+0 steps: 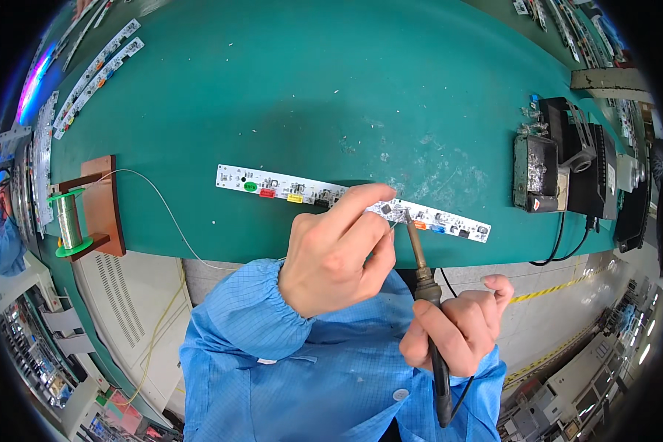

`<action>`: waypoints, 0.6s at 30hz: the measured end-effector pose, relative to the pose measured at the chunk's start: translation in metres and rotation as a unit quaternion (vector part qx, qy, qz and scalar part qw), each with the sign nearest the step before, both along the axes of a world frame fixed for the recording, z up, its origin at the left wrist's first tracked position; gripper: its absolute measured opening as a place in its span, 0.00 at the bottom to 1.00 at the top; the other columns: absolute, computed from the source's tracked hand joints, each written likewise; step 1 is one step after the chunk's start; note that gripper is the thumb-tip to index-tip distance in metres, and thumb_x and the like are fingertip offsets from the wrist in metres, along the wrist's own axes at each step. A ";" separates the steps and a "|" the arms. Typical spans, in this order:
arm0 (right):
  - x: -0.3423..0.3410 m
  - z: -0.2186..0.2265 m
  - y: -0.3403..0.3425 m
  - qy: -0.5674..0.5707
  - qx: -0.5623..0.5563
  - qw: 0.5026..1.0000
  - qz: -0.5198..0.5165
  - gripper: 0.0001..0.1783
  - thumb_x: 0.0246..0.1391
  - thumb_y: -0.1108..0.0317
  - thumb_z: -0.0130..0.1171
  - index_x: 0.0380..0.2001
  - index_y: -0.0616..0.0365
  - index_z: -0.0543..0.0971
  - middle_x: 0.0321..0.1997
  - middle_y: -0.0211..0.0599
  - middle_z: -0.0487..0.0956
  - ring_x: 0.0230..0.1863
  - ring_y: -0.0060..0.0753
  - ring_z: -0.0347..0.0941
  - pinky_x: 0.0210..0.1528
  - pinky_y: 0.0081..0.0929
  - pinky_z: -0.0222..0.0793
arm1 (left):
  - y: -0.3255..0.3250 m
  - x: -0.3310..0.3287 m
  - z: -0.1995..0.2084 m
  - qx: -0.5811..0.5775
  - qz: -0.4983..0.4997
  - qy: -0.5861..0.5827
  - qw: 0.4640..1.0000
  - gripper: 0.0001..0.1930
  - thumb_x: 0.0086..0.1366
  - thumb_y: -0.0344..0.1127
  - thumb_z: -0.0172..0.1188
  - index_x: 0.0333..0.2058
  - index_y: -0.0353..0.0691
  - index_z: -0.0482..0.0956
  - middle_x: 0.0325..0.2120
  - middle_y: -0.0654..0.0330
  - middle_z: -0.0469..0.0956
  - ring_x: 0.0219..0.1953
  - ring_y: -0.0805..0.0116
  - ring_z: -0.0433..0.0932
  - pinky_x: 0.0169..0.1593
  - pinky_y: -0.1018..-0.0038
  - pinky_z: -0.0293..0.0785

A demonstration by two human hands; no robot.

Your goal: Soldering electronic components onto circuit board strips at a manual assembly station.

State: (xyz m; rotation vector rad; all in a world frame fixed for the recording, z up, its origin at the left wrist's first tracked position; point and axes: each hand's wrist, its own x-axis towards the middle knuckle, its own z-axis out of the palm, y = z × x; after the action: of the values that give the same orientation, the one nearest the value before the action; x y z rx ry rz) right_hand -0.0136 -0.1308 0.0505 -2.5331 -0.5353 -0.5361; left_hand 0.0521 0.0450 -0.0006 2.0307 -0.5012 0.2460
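A long white circuit board point(283, 186) with coloured components lies on the green table mat before me, near its front edge. My left hand point(340, 247) is pinching a thin solder wire point(171, 222) over the board's middle; the fingers cover part of the board. That wire runs back behind my left wrist to a spool point(68, 222) at the left. My right hand point(458, 330) grips a soldering iron point(424, 283) by its dark handle. The iron points up and away from me, its tip at the board just right of the left fingertips, close to the wire's end.
The spool sits on a brown holder point(110, 206). At the right stand a metal tray point(534, 173) and a black box point(597, 173) with cables. More circuit boards point(99, 81) lie far left. A co-worker's blue sleeve point(6, 243) shows at the left rim.
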 end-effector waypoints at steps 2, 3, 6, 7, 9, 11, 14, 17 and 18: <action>0.000 0.003 -0.001 0.010 -0.006 1.000 0.003 0.14 0.28 0.67 0.60 0.25 0.44 0.83 0.18 0.19 0.64 0.23 0.22 0.60 0.53 0.37 0.58 | 0.000 0.000 0.003 0.001 -0.002 0.016 1.000 0.08 0.44 0.20 0.63 0.21 0.36 0.72 0.39 0.51 0.79 0.20 0.69 0.76 0.18 0.76 0.67; -0.001 0.004 -0.002 0.010 -0.006 1.000 0.002 0.14 0.28 0.67 0.60 0.25 0.44 0.83 0.18 0.19 0.64 0.23 0.22 0.60 0.53 0.37 0.58 | 0.000 0.000 0.003 0.001 -0.003 0.016 1.000 0.08 0.44 0.20 0.63 0.21 0.36 0.72 0.39 0.51 0.79 0.20 0.69 0.76 0.18 0.76 0.67; -0.006 0.009 -0.008 0.019 -0.008 1.000 -0.013 0.12 0.28 0.68 0.60 0.25 0.44 0.82 0.18 0.20 0.64 0.23 0.23 0.60 0.54 0.40 0.57 | -0.003 0.001 0.002 -0.020 -0.004 0.014 1.000 0.08 0.44 0.20 0.62 0.21 0.36 0.72 0.39 0.51 0.79 0.20 0.70 0.76 0.18 0.77 0.66; -0.008 0.006 -0.014 0.015 0.014 0.999 -0.027 0.10 0.29 0.68 0.60 0.23 0.44 0.81 0.19 0.21 0.64 0.23 0.25 0.60 0.54 0.42 0.57 | -0.002 -0.001 0.001 -0.019 0.000 0.022 1.000 0.08 0.44 0.19 0.62 0.21 0.36 0.72 0.39 0.51 0.79 0.20 0.71 0.76 0.18 0.78 0.66; -0.009 0.003 -0.028 -0.005 0.042 0.997 -0.065 0.09 0.33 0.69 0.59 0.25 0.47 0.79 0.20 0.27 0.64 0.25 0.31 0.61 0.52 0.48 0.58 | 0.001 -0.002 0.003 -0.018 0.003 0.028 0.999 0.08 0.45 0.19 0.62 0.21 0.36 0.72 0.39 0.51 0.79 0.21 0.72 0.75 0.18 0.78 0.65; -0.007 -0.011 -0.057 -0.079 0.055 0.994 -0.052 0.06 0.48 0.75 0.48 0.30 0.65 0.73 0.25 0.46 0.71 0.28 0.35 0.64 0.52 0.56 0.59 | 0.004 -0.006 0.012 -0.028 0.022 0.038 0.999 0.07 0.45 0.19 0.63 0.22 0.35 0.74 0.39 0.51 0.79 0.22 0.73 0.75 0.18 0.78 0.65; -0.006 -0.048 -0.080 -0.167 0.102 0.952 -0.234 0.19 0.60 0.64 0.47 0.47 0.69 0.73 0.47 0.59 0.74 0.47 0.51 0.72 0.56 0.47 0.62 | -0.002 -0.013 0.017 -0.048 0.017 -0.002 0.999 0.08 0.44 0.21 0.66 0.25 0.38 0.78 0.33 0.57 0.80 0.21 0.69 0.77 0.18 0.77 0.65; -0.002 -0.043 -0.104 0.014 -0.018 0.982 -0.190 0.22 0.58 0.68 0.49 0.54 0.70 0.70 0.50 0.56 0.74 0.52 0.49 0.69 0.56 0.40 0.63 | -0.005 -0.018 0.013 -0.036 0.036 0.011 0.999 0.09 0.44 0.21 0.67 0.25 0.38 0.79 0.31 0.57 0.80 0.22 0.69 0.78 0.20 0.78 0.68; -0.004 -0.040 -0.104 -0.008 -0.009 0.985 -0.170 0.19 0.55 0.72 0.48 0.50 0.69 0.73 0.44 0.54 0.76 0.46 0.47 0.71 0.51 0.40 0.65 | -0.007 -0.019 0.013 -0.040 0.056 0.019 0.997 0.09 0.44 0.20 0.66 0.25 0.38 0.79 0.30 0.57 0.80 0.22 0.69 0.78 0.20 0.78 0.69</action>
State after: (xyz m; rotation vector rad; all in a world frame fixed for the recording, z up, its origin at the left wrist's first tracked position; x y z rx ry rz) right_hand -0.0173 -0.2347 0.0105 -2.6531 -0.1094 -0.6739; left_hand 0.0336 0.0383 0.0123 1.9841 -0.3479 0.2899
